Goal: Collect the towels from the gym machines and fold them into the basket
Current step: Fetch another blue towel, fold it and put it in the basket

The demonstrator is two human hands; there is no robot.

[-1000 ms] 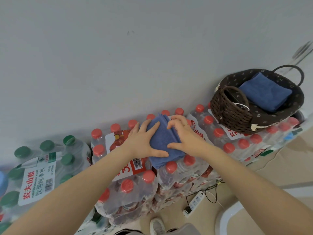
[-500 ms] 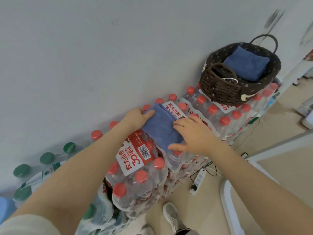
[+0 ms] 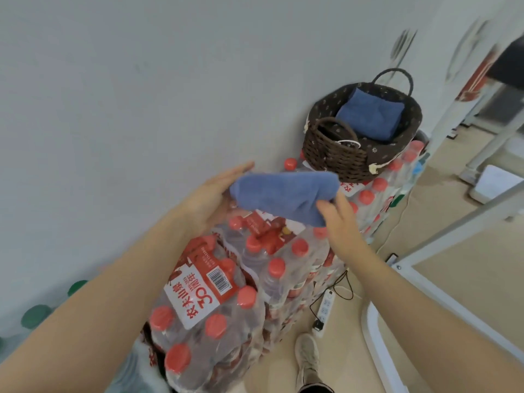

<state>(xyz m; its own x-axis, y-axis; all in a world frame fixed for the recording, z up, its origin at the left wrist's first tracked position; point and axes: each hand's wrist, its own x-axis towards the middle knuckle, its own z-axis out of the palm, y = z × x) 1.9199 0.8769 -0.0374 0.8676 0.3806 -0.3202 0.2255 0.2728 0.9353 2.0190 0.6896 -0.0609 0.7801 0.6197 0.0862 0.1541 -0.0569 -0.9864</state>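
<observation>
A folded blue towel (image 3: 283, 194) hangs in the air above the packs of water bottles, held between both hands. My left hand (image 3: 211, 197) presses its left end with straight fingers along the far side. At the right end, my right hand (image 3: 337, 219) grips the towel with thumb and fingers curled round it. Up and to the right of the hands, a dark woven basket (image 3: 334, 161) with two handles stands on the bottle packs by the wall. Another folded blue towel (image 3: 371, 114) lies inside it.
Shrink-wrapped packs of red-capped water bottles (image 3: 215, 304) are stacked along the grey wall (image 3: 141, 95). Green-capped bottles (image 3: 35, 314) show at lower left. A power strip (image 3: 326, 307) with cables lies on the floor beside my shoe (image 3: 307, 353). A white metal frame (image 3: 453, 231) crosses the right side.
The towel lay flat on the bottle caps under both hands; now both hands have lifted it off the bottles and moved it right, towards the basket. The view has swung right.
</observation>
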